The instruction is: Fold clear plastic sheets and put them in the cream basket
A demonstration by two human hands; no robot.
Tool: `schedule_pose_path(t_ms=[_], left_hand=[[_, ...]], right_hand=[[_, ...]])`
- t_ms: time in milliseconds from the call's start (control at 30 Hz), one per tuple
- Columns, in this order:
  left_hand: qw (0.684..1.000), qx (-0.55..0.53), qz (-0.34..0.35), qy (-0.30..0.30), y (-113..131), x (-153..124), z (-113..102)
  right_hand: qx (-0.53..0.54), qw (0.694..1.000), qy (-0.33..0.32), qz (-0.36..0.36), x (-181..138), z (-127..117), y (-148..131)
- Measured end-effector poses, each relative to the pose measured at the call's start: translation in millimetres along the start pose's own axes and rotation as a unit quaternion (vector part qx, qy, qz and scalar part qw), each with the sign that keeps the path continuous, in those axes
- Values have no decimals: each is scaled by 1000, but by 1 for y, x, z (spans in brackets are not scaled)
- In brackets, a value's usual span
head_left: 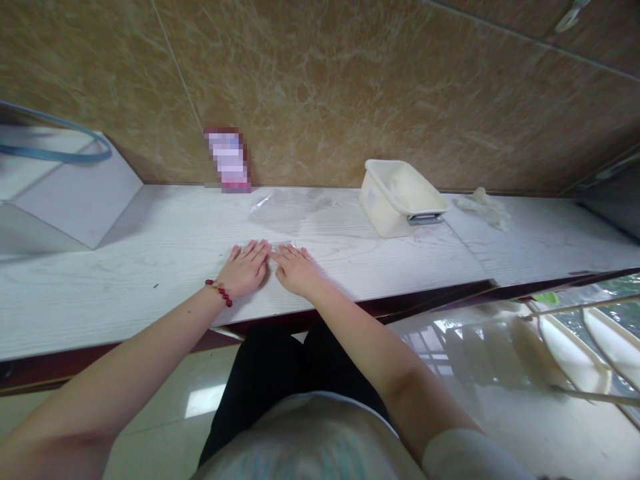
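My left hand (246, 268) lies flat on the white wood-grain table (125, 267), fingers stretched forward, a red bead bracelet (219, 292) on its wrist. My right hand (296, 267) lies flat beside it, fingertips almost touching the left's. Both sets of fingertips rest on the near edge of a clear plastic sheet (287, 212) spread on the table ahead. Neither hand holds anything.
A cream plastic tub (400, 197) stands to the right of the sheet. Crumpled clear plastic (485, 207) lies further right. A blurred pink item (229, 160) leans on the brown tiled wall. A white box (70, 193) with a blue band sits at the left.
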State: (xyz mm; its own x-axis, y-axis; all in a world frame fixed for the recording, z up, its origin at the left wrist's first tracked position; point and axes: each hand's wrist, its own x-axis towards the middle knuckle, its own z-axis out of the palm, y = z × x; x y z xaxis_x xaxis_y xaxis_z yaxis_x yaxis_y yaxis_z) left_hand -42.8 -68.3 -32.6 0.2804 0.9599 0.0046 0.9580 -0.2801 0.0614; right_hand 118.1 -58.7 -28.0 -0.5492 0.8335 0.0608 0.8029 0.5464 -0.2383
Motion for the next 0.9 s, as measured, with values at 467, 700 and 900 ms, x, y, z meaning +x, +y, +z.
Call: schedule_pose_path(t_ms=[467, 700, 900], left_hand=[[1000, 8, -8, 15, -1, -4, 2], [999, 24, -21, 12, -2, -2, 5], [999, 17, -40, 5, -7, -6, 3]], right_hand=[[-13, 997, 42, 57, 17, -8, 3], [19, 999, -18, 44, 30, 10, -11], [14, 995, -47, 83, 20, 5, 2]])
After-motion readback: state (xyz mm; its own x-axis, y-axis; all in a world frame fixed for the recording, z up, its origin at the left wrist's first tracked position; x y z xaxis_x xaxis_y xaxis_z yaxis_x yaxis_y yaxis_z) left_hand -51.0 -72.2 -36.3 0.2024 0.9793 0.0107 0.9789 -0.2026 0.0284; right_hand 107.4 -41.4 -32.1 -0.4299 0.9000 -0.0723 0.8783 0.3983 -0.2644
